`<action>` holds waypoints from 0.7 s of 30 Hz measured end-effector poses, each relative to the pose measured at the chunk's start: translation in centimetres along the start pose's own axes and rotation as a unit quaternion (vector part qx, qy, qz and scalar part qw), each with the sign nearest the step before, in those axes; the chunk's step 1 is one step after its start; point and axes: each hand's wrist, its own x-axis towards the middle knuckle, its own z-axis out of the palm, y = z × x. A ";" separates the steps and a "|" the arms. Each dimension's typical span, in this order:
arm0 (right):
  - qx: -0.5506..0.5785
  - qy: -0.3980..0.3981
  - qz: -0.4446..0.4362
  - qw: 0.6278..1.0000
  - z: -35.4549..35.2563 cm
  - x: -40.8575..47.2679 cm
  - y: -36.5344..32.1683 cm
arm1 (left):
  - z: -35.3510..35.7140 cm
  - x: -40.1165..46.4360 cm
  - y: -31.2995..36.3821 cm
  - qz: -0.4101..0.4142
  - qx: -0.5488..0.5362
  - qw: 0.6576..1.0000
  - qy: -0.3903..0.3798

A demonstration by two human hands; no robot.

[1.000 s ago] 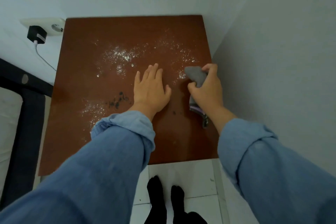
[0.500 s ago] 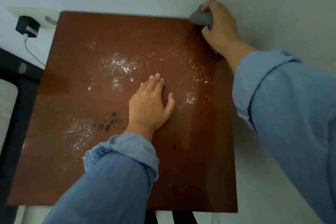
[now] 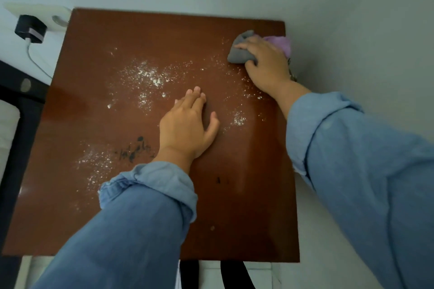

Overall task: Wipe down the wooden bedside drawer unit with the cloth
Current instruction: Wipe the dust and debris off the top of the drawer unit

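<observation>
Drawer unit top (image 3: 94, 218) stands in a corner, walls behind and to its right; left hand (image 3: 187, 129) lies flat near the middle, right hand (image 3: 265, 63) presses the cloth (image 3: 239, 54) onto the far right corner. Powder (image 3: 150, 77) is scattered across the far half and the near-left area, with ink marks (image 3: 136, 149) just left of the left wrist. Wall socket (image 3: 35, 13) with a plugged charger (image 3: 29, 28) sits beyond the far left corner; a bed frame (image 3: 21, 110) runs along the left side.
</observation>
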 end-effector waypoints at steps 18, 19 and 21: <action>0.050 0.066 0.085 0.993 1.4 -24.6 -6.5 | -2.1 -9.1 1.2 0.072 0.101 0.984 -0.129; 0.053 0.071 0.086 0.992 1.6 -25.6 -6.9 | -2.1 -9.9 1.2 0.071 0.104 0.983 -0.133; 0.057 0.081 0.086 0.991 1.9 -27.3 -7.4 | -2.0 -11.2 1.2 0.071 0.108 0.980 -0.151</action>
